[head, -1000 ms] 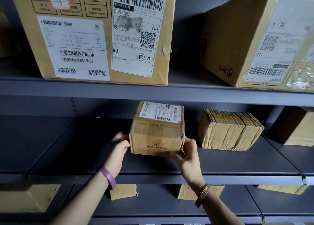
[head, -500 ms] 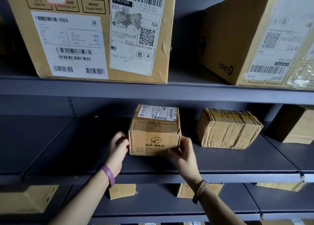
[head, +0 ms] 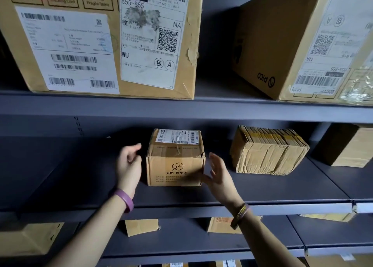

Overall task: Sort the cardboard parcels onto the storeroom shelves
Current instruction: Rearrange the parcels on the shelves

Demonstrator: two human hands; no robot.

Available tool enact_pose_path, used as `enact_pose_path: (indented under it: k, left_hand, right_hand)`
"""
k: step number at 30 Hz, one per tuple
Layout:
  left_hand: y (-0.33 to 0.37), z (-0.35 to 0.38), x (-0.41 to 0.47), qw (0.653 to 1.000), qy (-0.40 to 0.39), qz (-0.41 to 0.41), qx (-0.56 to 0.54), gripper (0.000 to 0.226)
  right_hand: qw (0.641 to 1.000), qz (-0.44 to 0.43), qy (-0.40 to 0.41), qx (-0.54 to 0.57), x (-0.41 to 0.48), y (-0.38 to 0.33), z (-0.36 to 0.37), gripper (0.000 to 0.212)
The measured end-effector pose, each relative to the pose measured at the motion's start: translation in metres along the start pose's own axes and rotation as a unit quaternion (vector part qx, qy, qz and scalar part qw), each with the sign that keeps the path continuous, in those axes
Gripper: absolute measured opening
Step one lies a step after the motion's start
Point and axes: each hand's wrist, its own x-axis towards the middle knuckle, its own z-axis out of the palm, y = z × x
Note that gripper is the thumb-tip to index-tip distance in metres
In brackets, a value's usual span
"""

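grey shelving (head: 181, 205), three tiers in view; big labelled carton (head: 96, 38) and a tilted carton (head: 286, 44) on the tier above the fingers. middle tier: small parcel (head: 175, 158) sits flat on the deck, upright, printed face toward the wearer, shipping label on top, its long axis running roughly side to side between the two hands. taped bundle (head: 266, 151) lies beyond the right fingers, apart from the parcel. left hand (head: 129, 163) just beside the parcel's left face, not touching, fingers loosely curled and holding nothing. right hand (head: 219, 176) at the front right corner, fingers straight and slightly spread; contact there cannot be told. judgement: parcel placed; both hands equally near, free to pull clear.
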Motion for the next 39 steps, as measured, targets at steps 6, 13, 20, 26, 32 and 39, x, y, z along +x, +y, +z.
enact_pose_path:
  k: [6,13,20,26,32,39]
  left_hand:
    - [0.074,0.037,-0.015,0.988,-0.084,0.107,-0.070,0.031]
    - [0.097,0.128,-0.061,0.964,-0.227,0.091,-0.100,0.039]
    - [0.059,0.219,-0.105,0.962,-0.258,-0.085,-0.014,0.055]
    - [0.039,0.244,-0.133,0.968,-0.190,-0.163,-0.028,0.056]
    - [0.043,0.249,-0.136,0.964,-0.188,-0.186,-0.026,0.057]
    - [0.049,0.249,-0.135,0.967,-0.123,-0.221,-0.019,0.057]
  right_hand:
    - [0.991,-0.089,0.094,0.033,-0.005,-0.036,-0.071,0.052]
    - [0.943,-0.148,0.286,-0.083,-0.009,-0.027,-0.171,0.034]
    - [0.970,-0.012,0.234,-0.068,-0.002,0.037,-0.238,0.062]
    - [0.995,-0.001,0.100,0.001,-0.001,0.065,-0.244,0.057]
    - [0.980,-0.154,0.096,-0.086,-0.033,0.045,-0.244,0.069]
    - [0.946,-0.274,0.045,-0.165,-0.052,0.032,-0.235,0.074]
